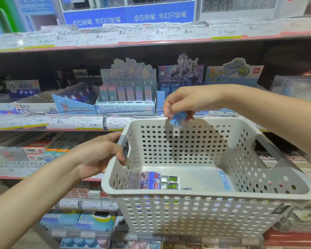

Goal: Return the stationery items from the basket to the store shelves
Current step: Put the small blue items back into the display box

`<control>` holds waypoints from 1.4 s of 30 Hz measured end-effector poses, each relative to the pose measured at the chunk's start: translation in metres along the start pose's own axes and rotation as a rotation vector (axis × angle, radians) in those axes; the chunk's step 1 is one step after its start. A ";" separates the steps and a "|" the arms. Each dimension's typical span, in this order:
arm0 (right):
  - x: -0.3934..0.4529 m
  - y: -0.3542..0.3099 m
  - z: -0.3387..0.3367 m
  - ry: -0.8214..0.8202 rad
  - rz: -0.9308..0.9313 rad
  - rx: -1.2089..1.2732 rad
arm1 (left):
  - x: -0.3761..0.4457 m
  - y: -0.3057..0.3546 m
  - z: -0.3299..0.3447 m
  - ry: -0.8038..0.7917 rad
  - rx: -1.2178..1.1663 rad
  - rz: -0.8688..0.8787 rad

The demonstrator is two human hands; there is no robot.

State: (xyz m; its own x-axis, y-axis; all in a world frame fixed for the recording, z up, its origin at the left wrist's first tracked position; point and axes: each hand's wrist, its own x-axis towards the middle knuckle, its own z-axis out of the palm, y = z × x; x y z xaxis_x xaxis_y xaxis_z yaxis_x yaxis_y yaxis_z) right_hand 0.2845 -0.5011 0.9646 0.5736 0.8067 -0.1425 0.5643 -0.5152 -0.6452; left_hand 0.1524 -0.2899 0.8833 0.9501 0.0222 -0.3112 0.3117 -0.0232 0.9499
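1. The left hand (99, 155) grips the white basket (196, 209) by its side handle.
2. The right hand (185, 103) pinches a small blue packet (176, 120) above the basket's far rim.
3. Other packets (160, 180) lie on the basket floor.

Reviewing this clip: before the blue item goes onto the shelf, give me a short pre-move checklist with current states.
1. Right hand has a firm grip on the small blue item: ok, pinched in the fingertips.
2. Item lifted above the basket rim: ok.
3. Left hand steadies the basket by its handle: ok.
4. Matching shelf slot identified: cannot tell.
5. Basket emptied: not ok, the packets lie on its floor.
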 end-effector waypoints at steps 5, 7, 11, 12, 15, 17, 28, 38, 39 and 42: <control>0.001 -0.004 -0.005 0.113 -0.035 0.006 | 0.000 0.000 0.000 0.003 0.003 -0.004; 0.002 -0.003 -0.008 0.134 -0.024 0.026 | 0.000 0.000 0.001 0.004 -0.004 -0.004; 0.002 -0.003 -0.013 0.096 0.006 0.092 | -0.001 0.000 0.000 0.012 -0.011 -0.003; 0.002 -0.004 -0.014 0.077 0.018 0.101 | -0.001 0.000 0.000 0.012 -0.009 -0.004; 0.000 -0.006 -0.017 0.039 0.022 0.128 | -0.001 -0.001 -0.001 0.016 -0.009 -0.008; 0.000 -0.010 -0.022 0.077 0.011 0.144 | -0.001 -0.001 -0.002 0.016 -0.004 -0.010; 0.034 0.000 -0.035 0.572 -0.037 -0.375 | -0.008 0.001 -0.003 0.008 0.003 -0.023; 0.047 0.012 -0.025 0.567 -0.067 -0.465 | -0.014 -0.001 -0.001 0.028 -0.019 -0.017; 0.047 0.013 -0.024 0.583 -0.072 -0.470 | -0.015 -0.002 -0.001 0.034 -0.005 -0.017; 0.049 0.016 -0.020 0.599 -0.090 -0.448 | -0.016 -0.004 -0.002 0.056 0.018 -0.020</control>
State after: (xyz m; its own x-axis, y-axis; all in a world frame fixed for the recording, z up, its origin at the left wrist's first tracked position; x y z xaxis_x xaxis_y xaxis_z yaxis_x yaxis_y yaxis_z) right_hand 0.3338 -0.4756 0.9625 0.6667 0.6216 0.4113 0.7383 -0.6264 -0.2500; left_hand 0.1361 -0.2877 0.8844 0.9417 0.0783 -0.3271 0.3308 -0.0403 0.9428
